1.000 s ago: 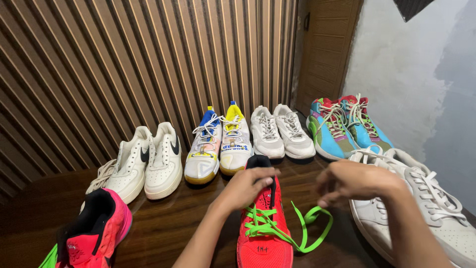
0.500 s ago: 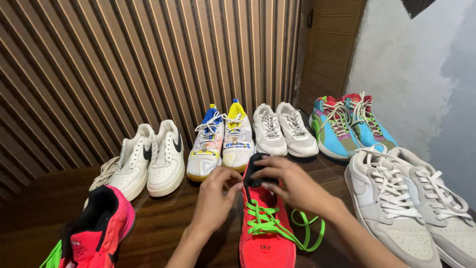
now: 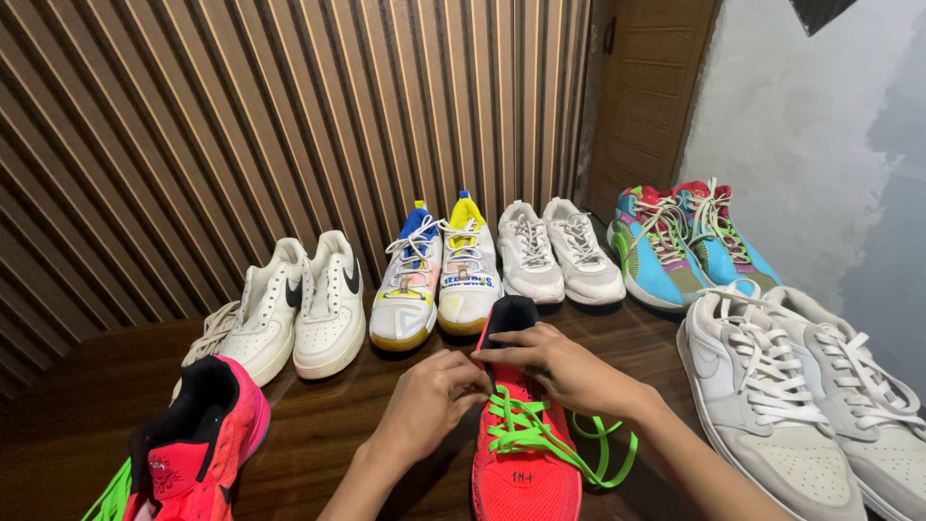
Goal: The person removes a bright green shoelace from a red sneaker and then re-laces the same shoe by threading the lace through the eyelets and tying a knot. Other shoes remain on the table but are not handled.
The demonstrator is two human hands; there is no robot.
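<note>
Red sneaker (image 3: 524, 453), green laces (image 3: 540, 436), both hands (image 3: 502, 381) pinching its tongue; dark wood bench (image 3: 318, 425), slatted wall (image 3: 289, 125). Ten other shoes.

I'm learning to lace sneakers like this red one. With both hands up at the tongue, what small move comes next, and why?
Probably pull the loose green lace snug. Both the left hand and right hand sit at the black tongue of the red shoe, while the lace lies slack in a loop beside its right side.
</note>
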